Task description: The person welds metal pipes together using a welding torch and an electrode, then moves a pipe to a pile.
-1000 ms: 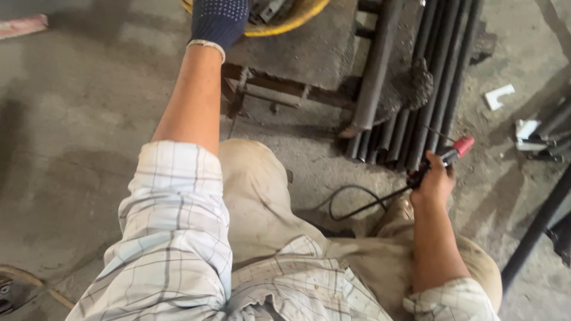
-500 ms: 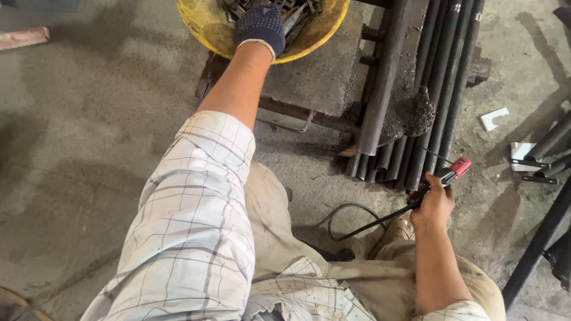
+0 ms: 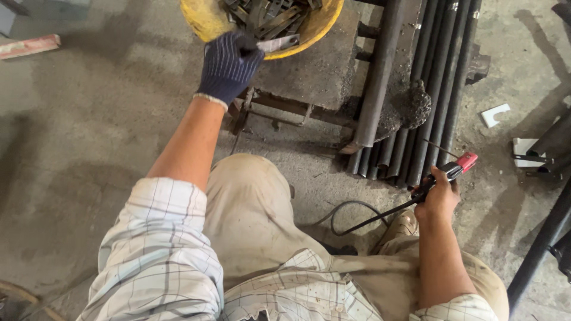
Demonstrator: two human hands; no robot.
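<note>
My left hand point(image 3: 229, 65), in a dark blue knitted glove, is at the near rim of a yellow bowl point(image 3: 205, 21) and grips a flat metal strip point(image 3: 278, 43) that sticks out to the right. The bowl holds several dark metal strips. My right hand point(image 3: 439, 196) is bare and closed on a welding electrode holder point(image 3: 453, 169) with a red tip and black handle; a thin rod pokes from its tip and a black cable point(image 3: 357, 215) loops back toward my knees. The holder hovers just in front of the ends of several dark steel pipes point(image 3: 416, 101).
The bowl rests on a rusty steel plate point(image 3: 309, 71) on a low metal frame. Pipes lie lengthwise at the right, with a lump of slag point(image 3: 413, 106) on them. White scraps point(image 3: 495, 115) and a dark bar point(image 3: 538, 249) are at far right; concrete floor elsewhere.
My left hand has drawn back from inside the bowl to its near rim, now holding a metal strip. The view has tilted down slightly. My right hand holds the electrode holder as before.
</note>
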